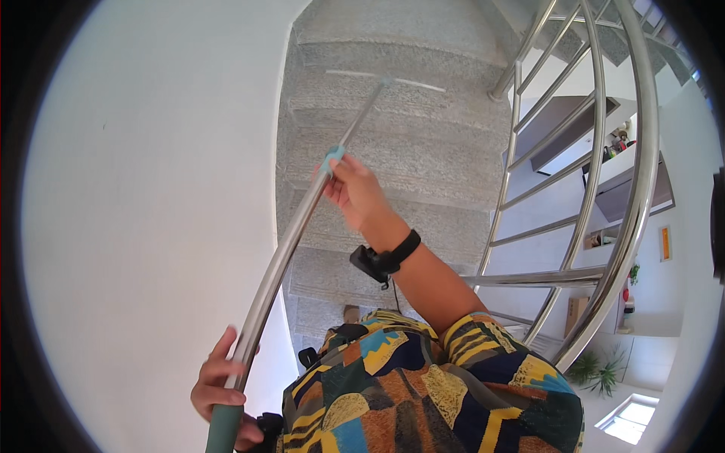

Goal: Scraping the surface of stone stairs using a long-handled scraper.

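A telescopic metal pole (289, 255) slants up across the view from the lower left. It belongs to a long-handled floor tool, whose thin, pale, bar-shaped head (419, 85) lies across a stair tread. My right hand (354, 189) grips the pole at its light teal collar (333, 154). Lower down, my left hand (218, 379) wraps loosely around the pole just above the dark green handle grip (224, 427), some of its fingers lifted. Motion blurs the left fingertips and the tool's head. A black strap with a small device (371, 263) circles my right wrist.
Grey speckled stone stairs (391, 164) run up ahead. A plain white wall (153, 170) borders them on the left. On the right curves a stainless steel railing (645, 170); beyond it a lower room shows shelves and a potted plant (595, 368).
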Demonstrator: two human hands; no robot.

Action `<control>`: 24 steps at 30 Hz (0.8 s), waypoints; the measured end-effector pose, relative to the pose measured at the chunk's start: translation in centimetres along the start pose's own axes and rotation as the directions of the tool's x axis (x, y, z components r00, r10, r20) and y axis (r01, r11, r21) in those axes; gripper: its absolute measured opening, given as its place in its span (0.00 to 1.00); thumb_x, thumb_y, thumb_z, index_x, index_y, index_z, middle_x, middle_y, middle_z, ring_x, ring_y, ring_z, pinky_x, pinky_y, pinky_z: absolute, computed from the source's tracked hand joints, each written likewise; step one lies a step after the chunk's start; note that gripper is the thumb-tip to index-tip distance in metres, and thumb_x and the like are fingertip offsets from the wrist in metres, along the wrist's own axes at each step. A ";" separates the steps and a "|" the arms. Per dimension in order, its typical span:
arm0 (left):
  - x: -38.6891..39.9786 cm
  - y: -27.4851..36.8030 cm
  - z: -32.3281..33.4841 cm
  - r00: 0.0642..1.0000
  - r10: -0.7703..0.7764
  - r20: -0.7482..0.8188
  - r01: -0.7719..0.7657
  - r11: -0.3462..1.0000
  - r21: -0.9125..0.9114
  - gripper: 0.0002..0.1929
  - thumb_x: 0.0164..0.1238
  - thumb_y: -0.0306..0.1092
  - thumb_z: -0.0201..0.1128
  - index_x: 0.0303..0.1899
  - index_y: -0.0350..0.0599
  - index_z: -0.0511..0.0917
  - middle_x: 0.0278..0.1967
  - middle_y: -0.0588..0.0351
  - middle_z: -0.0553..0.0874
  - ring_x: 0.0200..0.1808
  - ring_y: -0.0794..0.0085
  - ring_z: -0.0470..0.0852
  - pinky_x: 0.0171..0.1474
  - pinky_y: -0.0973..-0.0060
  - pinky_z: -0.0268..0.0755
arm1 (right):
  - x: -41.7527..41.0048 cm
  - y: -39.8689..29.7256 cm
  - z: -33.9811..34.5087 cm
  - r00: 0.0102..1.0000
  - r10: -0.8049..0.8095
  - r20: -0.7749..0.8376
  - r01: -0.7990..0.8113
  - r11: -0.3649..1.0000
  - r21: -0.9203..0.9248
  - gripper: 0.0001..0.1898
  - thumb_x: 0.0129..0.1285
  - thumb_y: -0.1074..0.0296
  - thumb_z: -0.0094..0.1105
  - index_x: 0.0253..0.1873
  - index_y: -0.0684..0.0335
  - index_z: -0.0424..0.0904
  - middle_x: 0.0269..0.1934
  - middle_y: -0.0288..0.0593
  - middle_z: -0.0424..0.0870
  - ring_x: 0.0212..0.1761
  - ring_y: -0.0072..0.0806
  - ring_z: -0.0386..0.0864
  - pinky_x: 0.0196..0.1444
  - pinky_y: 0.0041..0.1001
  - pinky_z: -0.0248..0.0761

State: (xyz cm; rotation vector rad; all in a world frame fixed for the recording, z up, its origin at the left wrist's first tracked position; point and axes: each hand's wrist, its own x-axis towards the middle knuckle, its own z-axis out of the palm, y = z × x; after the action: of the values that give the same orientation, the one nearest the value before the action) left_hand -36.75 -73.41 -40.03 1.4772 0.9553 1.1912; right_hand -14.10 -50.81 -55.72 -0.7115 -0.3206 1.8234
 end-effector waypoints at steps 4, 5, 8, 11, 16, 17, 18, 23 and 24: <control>-0.4 0.2 1.1 0.990 0.104 0.096 -0.112 0.990 0.080 0.26 0.38 0.57 0.75 0.36 0.57 0.73 0.54 0.46 0.73 0.64 0.31 0.57 0.54 0.45 0.71 | 3.0 -2.6 -2.9 0.991 -0.133 0.012 0.132 0.987 0.089 0.10 0.68 0.66 0.50 0.49 0.66 0.71 0.39 0.43 0.78 0.33 0.20 0.74 0.32 0.17 0.70; 0.1 0.0 1.9 0.994 0.086 0.074 -0.092 0.992 0.084 0.26 0.37 0.57 0.75 0.36 0.57 0.73 0.54 0.46 0.73 0.64 0.30 0.57 0.54 0.45 0.72 | 4.1 -3.0 -3.9 0.990 -0.138 0.015 0.136 0.986 0.091 0.10 0.68 0.66 0.50 0.49 0.66 0.71 0.39 0.43 0.78 0.33 0.20 0.74 0.32 0.17 0.70; 2.6 0.2 4.0 0.996 0.045 0.078 -0.052 0.995 0.085 0.28 0.37 0.60 0.74 0.35 0.53 0.75 0.55 0.43 0.72 0.64 0.29 0.56 0.54 0.44 0.70 | 6.4 -4.0 -6.8 0.988 -0.136 -0.073 0.143 0.985 0.096 0.10 0.68 0.67 0.49 0.48 0.66 0.70 0.38 0.44 0.78 0.31 0.20 0.73 0.29 0.17 0.68; 3.9 0.2 5.4 0.998 0.012 0.066 -0.013 1.000 0.015 0.29 0.39 0.61 0.73 0.35 0.46 0.76 0.57 0.38 0.70 0.65 0.29 0.53 0.55 0.40 0.66 | 7.7 -5.3 -8.3 0.989 -0.132 -0.073 0.138 0.986 0.089 0.09 0.68 0.68 0.49 0.47 0.67 0.71 0.38 0.46 0.78 0.30 0.20 0.72 0.27 0.16 0.68; 5.0 1.4 8.7 0.985 -0.171 -0.026 0.171 0.985 0.001 0.27 0.48 0.60 0.68 0.33 0.41 0.75 0.60 0.29 0.64 0.62 0.29 0.61 0.52 0.43 0.70 | 9.9 -7.8 -9.4 0.979 -0.179 -0.094 0.183 0.983 0.029 0.09 0.68 0.68 0.48 0.46 0.67 0.71 0.39 0.49 0.78 0.31 0.22 0.72 0.27 0.17 0.68; 5.4 1.2 8.9 0.985 -0.169 -0.022 0.169 0.986 0.005 0.27 0.48 0.60 0.68 0.33 0.41 0.75 0.60 0.29 0.64 0.62 0.29 0.61 0.52 0.43 0.70 | 10.4 -8.3 -9.6 0.979 -0.183 -0.094 0.187 0.982 0.033 0.09 0.68 0.68 0.48 0.46 0.67 0.71 0.39 0.49 0.78 0.31 0.22 0.72 0.27 0.17 0.68; 5.9 1.1 9.0 0.987 -0.153 -0.048 0.152 0.988 -0.019 0.26 0.52 0.59 0.65 0.33 0.42 0.74 0.61 0.29 0.62 0.60 0.30 0.65 0.52 0.47 0.72 | 10.6 -8.9 -9.0 0.984 -0.143 -0.107 0.146 0.989 0.027 0.07 0.67 0.70 0.49 0.46 0.66 0.71 0.36 0.46 0.78 0.29 0.22 0.73 0.25 0.18 0.69; 8.2 1.4 8.8 0.990 -0.096 -0.102 0.093 0.995 -0.030 0.22 0.57 0.55 0.61 0.33 0.42 0.73 0.64 0.29 0.58 0.56 0.32 0.70 0.52 0.55 0.75 | 9.9 -9.6 -6.6 0.988 -0.119 -0.094 0.115 0.992 -0.049 0.06 0.66 0.72 0.48 0.45 0.65 0.69 0.30 0.42 0.77 0.28 0.24 0.73 0.26 0.21 0.72; 7.9 1.0 9.2 0.990 -0.108 -0.088 0.104 0.993 -0.050 0.23 0.56 0.56 0.62 0.33 0.41 0.74 0.63 0.29 0.59 0.56 0.32 0.70 0.52 0.54 0.74 | 9.3 -8.8 -6.2 0.987 -0.127 -0.095 0.131 0.991 0.030 0.05 0.65 0.75 0.47 0.45 0.66 0.66 0.31 0.44 0.75 0.29 0.26 0.74 0.27 0.22 0.73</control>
State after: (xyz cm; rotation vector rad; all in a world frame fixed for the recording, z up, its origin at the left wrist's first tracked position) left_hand -26.13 -67.98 -37.79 1.3299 1.0489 1.2032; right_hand -5.71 -39.77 -58.74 -0.7318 -0.2657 1.6642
